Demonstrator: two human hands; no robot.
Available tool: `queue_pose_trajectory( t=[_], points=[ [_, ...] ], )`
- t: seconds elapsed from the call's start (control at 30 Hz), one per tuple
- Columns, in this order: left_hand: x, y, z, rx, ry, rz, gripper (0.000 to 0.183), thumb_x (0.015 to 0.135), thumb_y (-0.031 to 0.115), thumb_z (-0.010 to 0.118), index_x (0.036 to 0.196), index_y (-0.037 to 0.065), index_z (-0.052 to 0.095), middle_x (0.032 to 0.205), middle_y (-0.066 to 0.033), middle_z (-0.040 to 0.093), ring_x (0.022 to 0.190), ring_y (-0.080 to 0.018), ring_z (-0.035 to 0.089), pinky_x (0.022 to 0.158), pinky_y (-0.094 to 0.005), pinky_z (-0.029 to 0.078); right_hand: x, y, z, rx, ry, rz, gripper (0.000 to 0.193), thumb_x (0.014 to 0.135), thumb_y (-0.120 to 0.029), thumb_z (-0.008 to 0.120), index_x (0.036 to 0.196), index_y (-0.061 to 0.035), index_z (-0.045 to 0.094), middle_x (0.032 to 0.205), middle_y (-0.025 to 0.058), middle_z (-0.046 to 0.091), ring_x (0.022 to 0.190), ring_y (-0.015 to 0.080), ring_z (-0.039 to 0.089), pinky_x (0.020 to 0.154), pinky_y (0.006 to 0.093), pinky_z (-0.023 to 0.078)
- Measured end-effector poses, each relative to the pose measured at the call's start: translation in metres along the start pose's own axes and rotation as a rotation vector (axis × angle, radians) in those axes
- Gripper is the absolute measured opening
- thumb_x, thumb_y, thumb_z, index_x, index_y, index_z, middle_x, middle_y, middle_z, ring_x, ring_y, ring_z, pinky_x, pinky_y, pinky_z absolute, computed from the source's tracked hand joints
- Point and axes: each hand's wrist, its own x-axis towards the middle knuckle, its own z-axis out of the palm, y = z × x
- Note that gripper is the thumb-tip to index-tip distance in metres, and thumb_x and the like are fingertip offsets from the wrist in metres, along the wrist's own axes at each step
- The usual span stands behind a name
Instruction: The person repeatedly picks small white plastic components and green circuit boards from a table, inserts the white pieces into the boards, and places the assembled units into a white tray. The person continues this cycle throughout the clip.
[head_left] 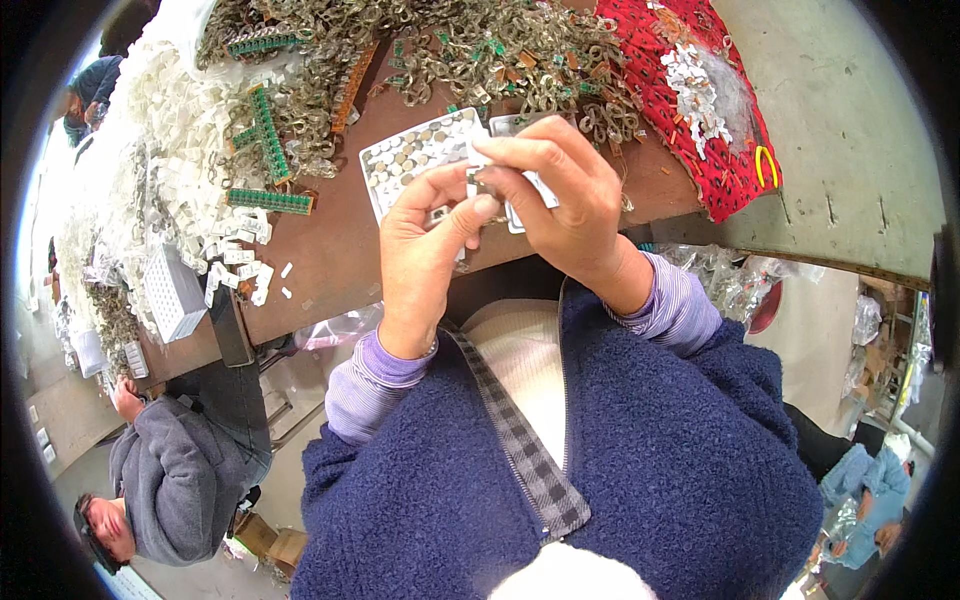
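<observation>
Over the near edge of the brown table, my left hand (418, 245) and my right hand (572, 195) meet. Between their fingertips they pinch a small white plastic piece (474, 183) with a dark part on it; fingers cover much of it. Just beyond my left hand lies a white tray (369, 183) filled with small round silvery discs (408, 158) that look like button cells. Partly hidden behind my right hand is a second pale tray (512, 218). I cannot make out its contents.
A big heap of white plastic pieces (150, 130) covers the left, beside a white box (175, 290). Tangled parts (500, 50) and green circuit strips (268, 203) lie at the back. Red cloth (725, 185) holds white scraps and yellow-handled pliers (767, 167). A co-worker (185, 470) sits at left.
</observation>
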Motion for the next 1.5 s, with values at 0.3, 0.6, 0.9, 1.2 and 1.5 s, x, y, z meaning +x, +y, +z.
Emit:
queue_pose_trajectory(
  t=[0.3, 0.6, 0.9, 1.2, 1.5],
  points=[
    [0.003, 0.013, -0.036, -0.079, 0.092, -0.024, 0.024, 0.107, 0.017, 0.070, 0.125, 0.001, 0.072, 0.102, -0.0066, 0.080, 0.071, -0.0022, 0.055, 0.064, -0.0194, 0.046, 0.011, 0.017, 0.032, 0.171, -0.120, 0.079, 0.023, 0.089, 0.005, 0.075, 0.110, -0.0031, 0.079, 0.097, 0.0137, 0.076, 0.083, 0.0319, 0.072, 0.073, 0.0397, 0.058],
    [0.007, 0.017, -0.052, -0.078, 0.146, -0.072, 0.020, 0.107, 0.016, 0.069, 0.121, 0.002, 0.071, 0.100, -0.0055, 0.078, 0.069, -0.0018, 0.055, 0.059, -0.0185, 0.041, 0.010, 0.046, 0.057, -0.311, -0.303, -0.043, 0.012, 0.084, 0.003, 0.079, 0.095, -0.0006, 0.075, 0.092, 0.0114, 0.063, 0.089, 0.0318, 0.065, 0.076, 0.0429, 0.054],
    [0.006, 0.008, -0.029, 0.254, 0.156, 0.051, 0.020, 0.104, 0.009, 0.073, 0.123, 0.001, 0.073, 0.096, -0.0021, 0.076, 0.073, -0.0025, 0.060, 0.061, -0.0195, 0.048, 0.008, 0.013, 0.031, 0.072, -0.209, -0.036, 0.022, 0.082, 0.004, 0.078, 0.102, -0.0028, 0.076, 0.092, 0.0104, 0.063, 0.084, 0.0312, 0.065, 0.074, 0.0410, 0.055],
    [0.004, 0.008, -0.008, 0.361, 0.052, 0.023, 0.027, 0.102, 0.010, 0.078, 0.128, 0.002, 0.074, 0.092, 0.0006, 0.073, 0.073, -0.0040, 0.063, 0.062, -0.0198, 0.050, -0.006, 0.012, -0.002, -0.104, -0.226, -0.163, 0.021, 0.079, -0.004, 0.074, 0.099, 0.0003, 0.069, 0.097, 0.0117, 0.062, 0.084, 0.0329, 0.062, 0.076, 0.0437, 0.054],
    [0.006, 0.002, -0.005, 0.174, 0.027, 0.047, 0.016, 0.104, 0.013, 0.075, 0.117, 0.003, 0.073, 0.093, 0.0005, 0.072, 0.071, -0.0025, 0.056, 0.065, -0.0194, 0.045, -0.010, 0.000, -0.010, 0.230, -0.120, 0.217, 0.028, 0.086, 0.013, 0.077, 0.112, 0.0012, 0.077, 0.099, 0.0104, 0.071, 0.086, 0.0209, 0.069, 0.077, 0.0318, 0.055]
  ],
)
